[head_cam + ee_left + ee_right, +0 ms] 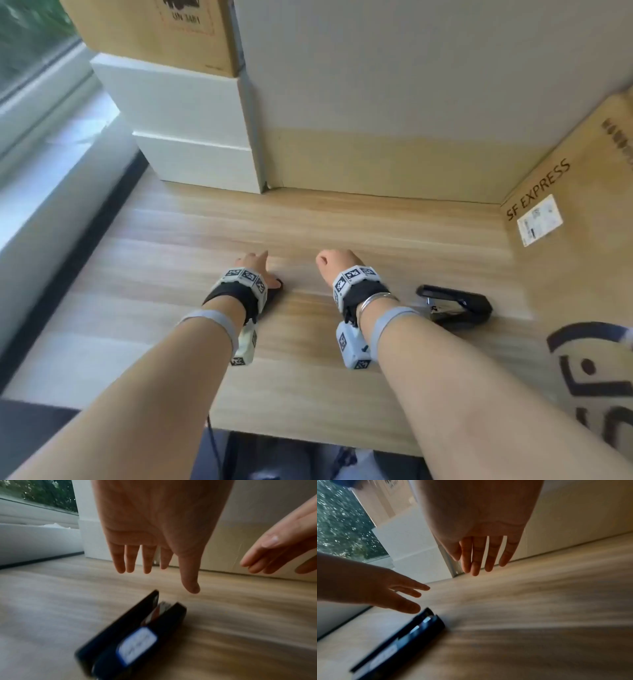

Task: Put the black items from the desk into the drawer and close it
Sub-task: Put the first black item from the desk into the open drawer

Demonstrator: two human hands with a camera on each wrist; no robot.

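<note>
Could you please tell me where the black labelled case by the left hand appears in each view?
Head: black labelled case mid-frame, mostly hidden under the left hand.
Left wrist: bottom centre, below the thumb.
Right wrist: bottom left, beneath that hand.
Shared landmark: the stacked white boxes behind.

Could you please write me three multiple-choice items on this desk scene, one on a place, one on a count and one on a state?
1. Where does the black stapler lie?
A. On the desk, right of the right hand.
B. On the floor.
C. In a drawer.

2. How many black items lie on the desk?
A. One.
B. Two.
C. Four.

3. How are the hands?
A. Both grip items.
B. Both open, empty.
C. Both clenched.

Key:
1 A, the head view shows it beside the right wrist.
2 B, the stapler plus the labelled black item under the left hand.
3 B, both wrist views show straight fingers holding nothing.
</note>
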